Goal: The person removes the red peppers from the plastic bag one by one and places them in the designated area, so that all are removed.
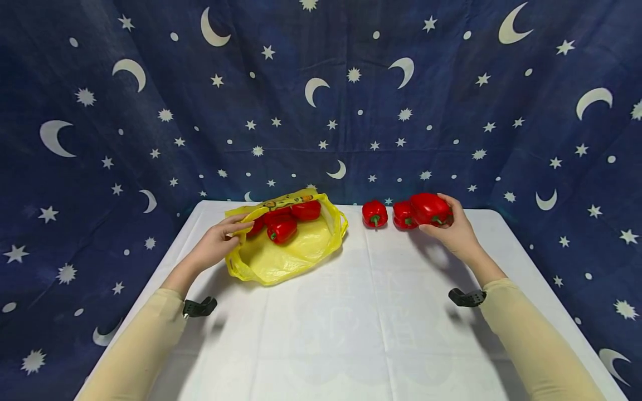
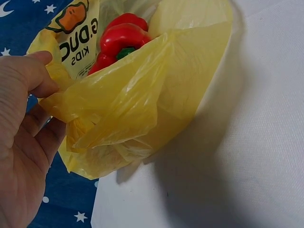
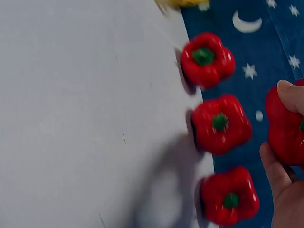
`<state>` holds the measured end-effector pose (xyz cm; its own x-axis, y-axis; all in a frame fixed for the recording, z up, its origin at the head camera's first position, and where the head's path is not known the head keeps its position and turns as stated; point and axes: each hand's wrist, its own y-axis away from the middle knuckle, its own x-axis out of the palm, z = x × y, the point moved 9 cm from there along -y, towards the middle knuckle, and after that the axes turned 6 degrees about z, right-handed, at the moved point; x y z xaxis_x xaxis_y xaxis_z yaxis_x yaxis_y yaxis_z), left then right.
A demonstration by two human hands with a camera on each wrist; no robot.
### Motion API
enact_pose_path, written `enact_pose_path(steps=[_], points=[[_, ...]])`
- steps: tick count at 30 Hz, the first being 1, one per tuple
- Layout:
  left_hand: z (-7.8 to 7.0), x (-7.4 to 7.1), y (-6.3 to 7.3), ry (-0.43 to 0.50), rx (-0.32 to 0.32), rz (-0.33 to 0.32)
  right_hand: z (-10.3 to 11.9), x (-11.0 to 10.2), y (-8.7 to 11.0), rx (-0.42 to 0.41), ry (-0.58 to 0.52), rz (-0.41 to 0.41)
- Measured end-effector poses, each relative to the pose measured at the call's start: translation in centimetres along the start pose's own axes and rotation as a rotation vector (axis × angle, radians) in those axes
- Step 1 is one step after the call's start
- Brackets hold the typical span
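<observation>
My left hand (image 1: 214, 246) pinches the left rim of a yellow plastic bag (image 1: 293, 253), its mouth spread toward me. Several red bell peppers (image 1: 282, 229) lie inside the bag, toward its back. In the left wrist view, thumb and fingers hold the bag's edge (image 2: 109, 111), and a red pepper (image 2: 122, 39) shows past the fold. On the right, my right hand (image 1: 458, 236) grips a red bell pepper (image 1: 429, 208) between thumb and fingers, raised above the table. The right wrist view shows that held pepper (image 3: 284, 126) beside a row of three peppers.
Along the table's back edge stand a red pepper (image 1: 374, 214) and another (image 1: 403, 215) partly behind the held one; a third pepper (image 3: 230, 195) of the row shows in the right wrist view. A white cloth covers the table (image 1: 331, 334). Behind hangs a blue star-and-moon curtain (image 1: 351, 122).
</observation>
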<state>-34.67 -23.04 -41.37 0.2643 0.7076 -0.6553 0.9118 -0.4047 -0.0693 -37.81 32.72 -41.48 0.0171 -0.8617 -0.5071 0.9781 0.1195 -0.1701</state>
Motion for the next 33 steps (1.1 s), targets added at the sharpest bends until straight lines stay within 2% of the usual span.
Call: enact_pose_path(steps=[8, 14, 23, 28, 33], points=[[-0.1, -0.1, 0.1, -0.01, -0.009, 0.0, -1.8, -4.0, 0.6, 0.065, 0.082, -0.073], [0.0, -0.1, 0.1, -0.004, -0.014, -0.002, -3.0, -6.4, 0.8, 0.074, 0.077, -0.124], [0.1, -0.3, 0.2, -0.015, -0.027, -0.003, -4.5, -8.5, 1.2, 0.129, 0.105, -0.194], [0.1, -0.3, 0.1, -0.021, -0.026, -0.005, -6.5, -9.4, 1.5, 0.192, 0.128, -0.224], [0.2, -0.1, 0.0, -0.01, -0.022, 0.002, -9.1, -9.6, 1.9, 0.273, 0.089, -0.23]])
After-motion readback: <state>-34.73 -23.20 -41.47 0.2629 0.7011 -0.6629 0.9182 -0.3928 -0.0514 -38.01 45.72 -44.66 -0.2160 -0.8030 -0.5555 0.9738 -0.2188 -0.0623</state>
